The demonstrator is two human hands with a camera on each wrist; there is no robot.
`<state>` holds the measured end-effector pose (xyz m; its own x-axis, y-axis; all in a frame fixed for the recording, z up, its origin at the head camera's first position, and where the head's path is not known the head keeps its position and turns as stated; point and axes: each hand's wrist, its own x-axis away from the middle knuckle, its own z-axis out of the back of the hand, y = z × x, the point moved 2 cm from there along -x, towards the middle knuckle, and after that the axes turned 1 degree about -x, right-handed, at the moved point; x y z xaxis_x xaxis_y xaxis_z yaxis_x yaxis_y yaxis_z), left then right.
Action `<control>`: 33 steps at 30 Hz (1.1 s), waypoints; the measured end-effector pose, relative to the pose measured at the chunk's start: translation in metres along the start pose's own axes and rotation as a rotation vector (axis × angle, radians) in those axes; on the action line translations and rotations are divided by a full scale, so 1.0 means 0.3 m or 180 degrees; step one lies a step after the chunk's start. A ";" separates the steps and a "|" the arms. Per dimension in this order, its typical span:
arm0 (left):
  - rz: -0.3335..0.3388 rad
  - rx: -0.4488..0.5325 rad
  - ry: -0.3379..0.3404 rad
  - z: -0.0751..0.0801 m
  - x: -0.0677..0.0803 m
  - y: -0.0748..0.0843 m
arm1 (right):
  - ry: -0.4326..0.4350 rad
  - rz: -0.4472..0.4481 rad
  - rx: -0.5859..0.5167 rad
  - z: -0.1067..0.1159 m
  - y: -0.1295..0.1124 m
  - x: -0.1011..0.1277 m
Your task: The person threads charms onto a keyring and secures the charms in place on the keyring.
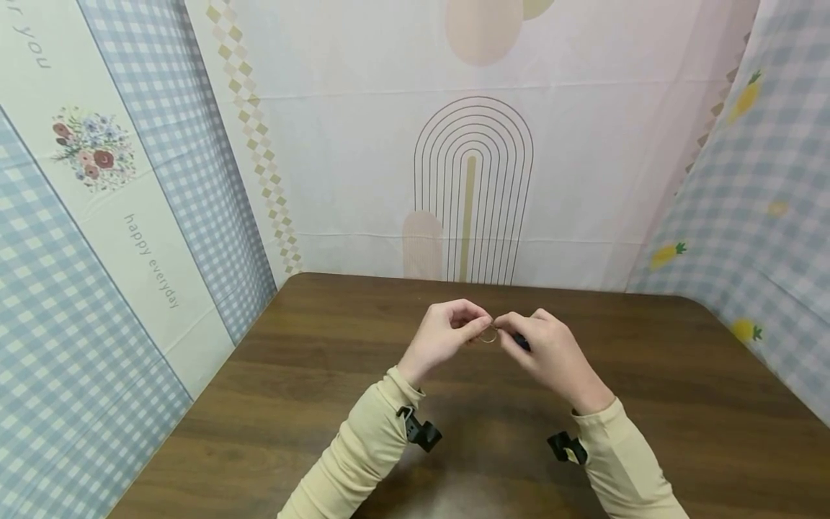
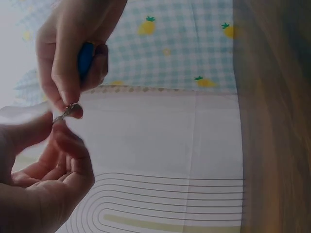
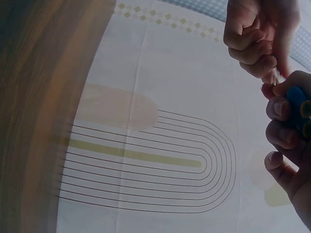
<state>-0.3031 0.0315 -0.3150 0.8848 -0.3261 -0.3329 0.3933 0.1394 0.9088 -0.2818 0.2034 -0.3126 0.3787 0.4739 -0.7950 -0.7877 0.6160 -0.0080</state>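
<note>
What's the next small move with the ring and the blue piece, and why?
Probably ease the blue piece along the metal ring. Both hands meet above the wooden table: the left hand pinches the ring and the right hand grips the blue piece while its fingertips also pinch the ring. Whether the two are already joined cannot be told.

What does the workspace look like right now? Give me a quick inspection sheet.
Surface: dark wooden table, bare where visible.
Job's things: small metal ring pinched between both hands; blue object in the right hand, kind unclear.
Clutter: nothing seen.
Grips: left hand pinches the ring; right hand pinches the ring and holds the blue object.
Cables: nothing seen; black wrist mounts on both sleeves.
Surroundings: printed cloth backdrop with arches, gingham, pineapples.
</note>
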 end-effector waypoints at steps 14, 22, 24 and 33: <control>0.0128 0.0050 -0.0123 0.007 0.006 -0.009 | -0.0080 -0.0140 -0.0039 0.004 -0.011 0.008; 0.0194 0.0291 -0.0258 0.012 0.015 -0.001 | 0.0205 -0.0069 -0.0042 0.005 -0.018 0.004; 0.0206 0.0370 -0.0250 0.011 0.019 0.002 | 0.0282 -0.0083 -0.0015 0.007 -0.016 0.004; 0.0129 0.0395 -0.0036 0.015 0.024 0.009 | 0.0212 -0.0178 -0.0089 0.006 -0.024 0.006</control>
<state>-0.2968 0.0253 -0.3137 0.8961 -0.3332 -0.2932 0.3228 0.0360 0.9458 -0.2746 0.2009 -0.3127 0.3900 0.3957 -0.8315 -0.7798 0.6221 -0.0697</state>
